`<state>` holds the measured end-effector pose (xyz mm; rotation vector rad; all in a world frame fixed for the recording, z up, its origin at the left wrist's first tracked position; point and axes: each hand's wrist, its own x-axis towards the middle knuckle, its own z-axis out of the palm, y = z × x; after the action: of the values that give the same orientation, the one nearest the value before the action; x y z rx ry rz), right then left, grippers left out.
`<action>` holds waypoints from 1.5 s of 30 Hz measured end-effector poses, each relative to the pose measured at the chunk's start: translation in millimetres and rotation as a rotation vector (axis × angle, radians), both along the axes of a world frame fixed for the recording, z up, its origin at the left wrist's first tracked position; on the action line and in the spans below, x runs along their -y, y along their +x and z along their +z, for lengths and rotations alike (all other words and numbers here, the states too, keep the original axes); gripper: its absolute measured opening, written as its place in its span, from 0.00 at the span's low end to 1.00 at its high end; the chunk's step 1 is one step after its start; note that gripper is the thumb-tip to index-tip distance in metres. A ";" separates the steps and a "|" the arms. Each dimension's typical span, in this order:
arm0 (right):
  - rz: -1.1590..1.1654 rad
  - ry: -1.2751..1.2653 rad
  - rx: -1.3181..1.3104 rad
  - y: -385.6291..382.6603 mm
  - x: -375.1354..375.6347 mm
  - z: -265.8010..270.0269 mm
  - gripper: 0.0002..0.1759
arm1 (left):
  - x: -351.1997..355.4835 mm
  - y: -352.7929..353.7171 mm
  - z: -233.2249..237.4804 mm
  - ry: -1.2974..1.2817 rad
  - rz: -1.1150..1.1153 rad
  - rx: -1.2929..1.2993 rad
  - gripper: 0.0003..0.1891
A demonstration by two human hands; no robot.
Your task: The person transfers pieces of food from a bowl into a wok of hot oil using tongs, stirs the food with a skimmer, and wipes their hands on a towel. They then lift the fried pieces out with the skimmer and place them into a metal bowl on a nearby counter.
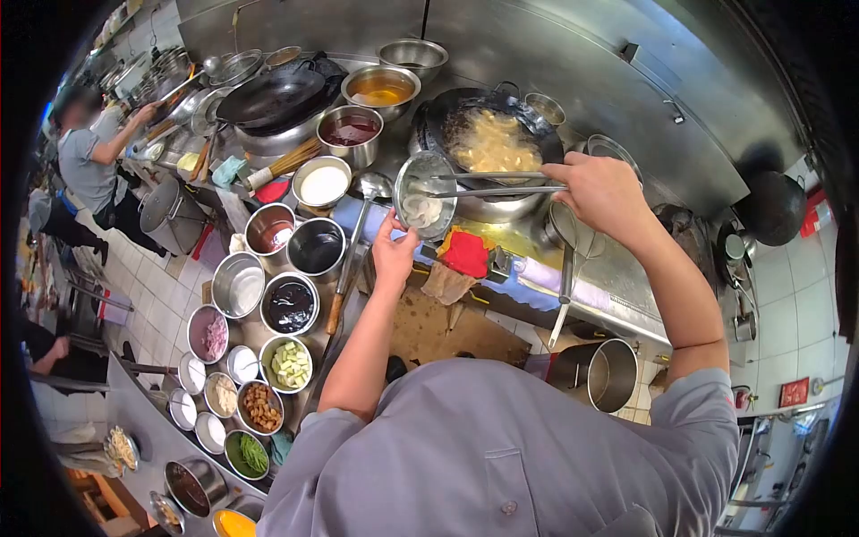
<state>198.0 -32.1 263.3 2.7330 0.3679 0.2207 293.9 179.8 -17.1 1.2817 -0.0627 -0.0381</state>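
Note:
My left hand (pixel 395 253) grips the lower left rim of a tilted metal bowl (pixel 413 174) with pale, battered-looking pieces inside. From the right, my right hand (pixel 598 190) is closed around long metal tongs (pixel 501 183), whose tips reach into the bowl. Just behind the tongs, a black wok (pixel 438 121) on the stove holds golden pieces (pixel 492 139) in bubbling oil. The bowl overlaps the wok's left edge in this view. A folded red cloth (pixel 465 253) lies on the stove's front edge below the bowl.
Left of me stand pots of sauces and chopped ingredients, including a pot of green cubes (pixel 291 365). A ladle (pixel 371 186) lies beside them. A second wok (pixel 271 97) sits at the back left. A strainer (pixel 565 224) rests on the right; a co-worker (pixel 89 152) stands far left.

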 end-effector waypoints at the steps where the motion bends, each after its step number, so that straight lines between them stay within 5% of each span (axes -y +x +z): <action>1: -0.014 -0.001 -0.005 -1.7 0.6 2.6 0.16 | -0.2 1.1 -0.6 -0.018 -0.020 -0.033 0.07; 10: -0.327 0.329 0.107 -20.0 16.0 43.3 0.17 | -13.7 5.1 -13.6 -0.184 0.010 -0.161 0.07; 21: -0.489 0.270 -0.091 134.1 81.0 -54.5 0.16 | -20.4 -14.7 10.8 -0.286 -0.018 -0.224 0.05; 23: -0.620 0.267 0.071 143.3 69.1 -55.6 0.15 | -21.9 -18.7 12.2 -0.306 -0.006 -0.236 0.06; 29: -0.343 0.281 0.128 70.3 17.0 -13.6 0.17 | -40.5 -23.7 -7.4 -0.244 -0.011 -0.212 0.06; 35: 0.002 0.041 -0.144 4.2 -11.6 -7.3 0.18 | -38.3 -8.7 -28.8 -0.130 -0.011 -0.115 0.05; 37: 0.175 -0.006 -0.092 -2.2 -13.2 -15.6 0.12 | -31.5 -8.7 -20.5 -0.073 -0.006 -0.105 0.05; 45: 0.087 0.029 -0.007 -22.8 1.7 16.9 0.09 | -9.5 1.0 -17.6 -0.070 -0.059 -0.132 0.05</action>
<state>175.2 -33.8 280.2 2.7496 0.4902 0.2418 294.9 189.3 -34.7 1.2041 0.0119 -0.1699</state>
